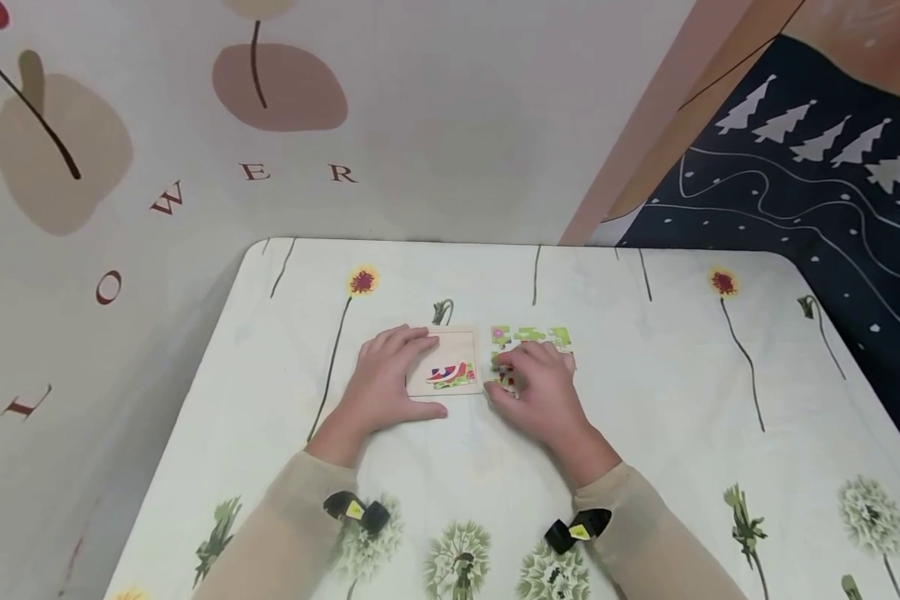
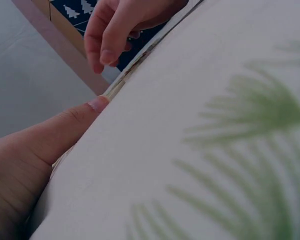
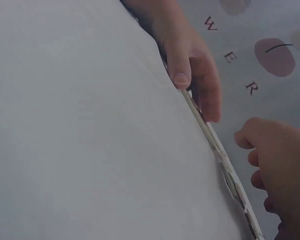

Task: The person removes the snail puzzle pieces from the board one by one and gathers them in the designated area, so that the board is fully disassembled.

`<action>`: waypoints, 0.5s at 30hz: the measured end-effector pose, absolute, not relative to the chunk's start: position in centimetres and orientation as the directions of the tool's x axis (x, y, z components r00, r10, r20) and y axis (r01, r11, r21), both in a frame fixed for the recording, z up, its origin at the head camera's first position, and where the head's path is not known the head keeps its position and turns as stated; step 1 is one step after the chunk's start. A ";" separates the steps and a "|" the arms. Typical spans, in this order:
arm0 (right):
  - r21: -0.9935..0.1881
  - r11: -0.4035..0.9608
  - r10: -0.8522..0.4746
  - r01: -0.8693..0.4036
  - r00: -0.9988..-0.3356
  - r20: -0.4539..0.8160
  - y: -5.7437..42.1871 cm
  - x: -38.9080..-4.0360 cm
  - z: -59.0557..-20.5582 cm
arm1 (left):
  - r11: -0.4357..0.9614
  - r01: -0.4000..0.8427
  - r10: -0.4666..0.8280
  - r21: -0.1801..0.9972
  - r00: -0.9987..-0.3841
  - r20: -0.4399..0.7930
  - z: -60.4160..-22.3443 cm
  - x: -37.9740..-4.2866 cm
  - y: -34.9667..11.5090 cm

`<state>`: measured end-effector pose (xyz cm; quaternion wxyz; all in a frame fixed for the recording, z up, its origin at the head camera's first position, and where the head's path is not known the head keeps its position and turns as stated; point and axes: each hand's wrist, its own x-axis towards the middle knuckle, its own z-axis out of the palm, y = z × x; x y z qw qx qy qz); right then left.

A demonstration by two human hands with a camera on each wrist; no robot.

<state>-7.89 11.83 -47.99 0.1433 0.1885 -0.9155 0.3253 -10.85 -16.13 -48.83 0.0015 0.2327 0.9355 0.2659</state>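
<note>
A shallow wooden puzzle tray [image 1: 457, 343] lies flat on the table. Several joined pieces [image 1: 453, 377], red, white, purple and green, sit in its lower right part. My left hand [image 1: 382, 379] spans the tray's left side, fingers at its far side and thumb along the near edge; in the left wrist view the thumb [image 2: 65, 127] touches that edge. Right of the tray lie loose puzzle pieces [image 1: 561, 335], mostly green, partly hidden under my right hand [image 1: 543, 392]. That hand hovers over them with fingers bent and thumb apart; the right wrist view shows nothing held.
The table [image 1: 667, 375] wears a white cloth printed with flowers and dandelions. Behind it stands a pale wall [image 1: 450, 167] with printed letters, and at the right a dark panel [image 1: 817, 200] with white trees. Black cameras [image 1: 577, 529] are strapped at both wrists.
</note>
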 end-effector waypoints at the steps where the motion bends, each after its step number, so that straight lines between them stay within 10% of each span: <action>1: -0.541 0.714 -0.261 -0.444 -0.887 0.382 11.4 -7.9 -48.0 | 0.749 0.437 0.437 0.498 -0.891 0.123 -48.8 -10.9 -16.1; 15: -0.473 0.740 -0.375 -0.479 -0.876 0.302 6.7 -8.7 -47.9 | 0.742 0.450 0.448 0.497 -0.884 0.132 -48.7 -10.7 -16.2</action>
